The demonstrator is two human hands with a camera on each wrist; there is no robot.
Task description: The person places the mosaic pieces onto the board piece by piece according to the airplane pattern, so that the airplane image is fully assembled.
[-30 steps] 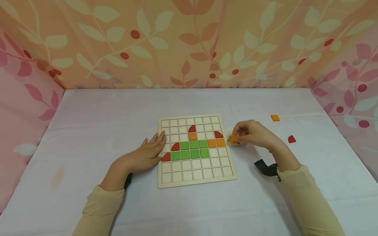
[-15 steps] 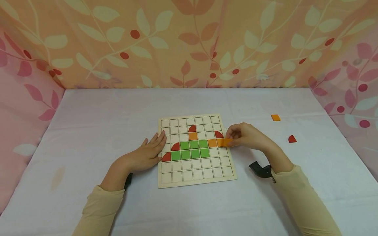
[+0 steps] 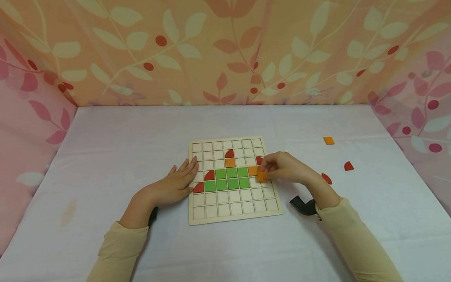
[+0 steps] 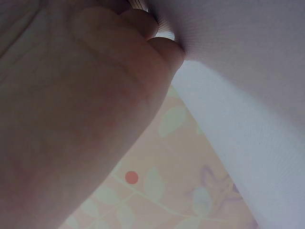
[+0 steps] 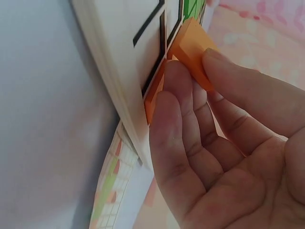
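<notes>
A pale wooden grid board [image 3: 234, 219] lies on the white cloth, with several green square tiles [image 3: 231, 172], orange squares [image 3: 230, 162] and red quarter-round pieces [image 3: 199, 187] set in its cells. Flat along the board's left edge rests my left hand [image 3: 172, 186], fingers straight and touching the rim. My right hand [image 3: 287, 168] pinches an orange square tile [image 5: 193, 45] between thumb and fingers, tilted, over the board's right side. Below it, in the right wrist view, another orange tile [image 5: 151, 102] sits in a cell, partly behind the fingertips.
Right of the board lie a loose orange square [image 3: 329, 140] and two red quarter-round pieces, a farther one [image 3: 349, 166] and a nearer one [image 3: 326, 179] beside the right wrist. A printed grid card [image 5: 112, 191] sits by the board's right edge. Patterned curtains [image 3: 218, 51] border the table.
My right hand has carried the orange tile left from above the card to over the board. A red piece behind the wrist has come into view. The left hand stays still.
</notes>
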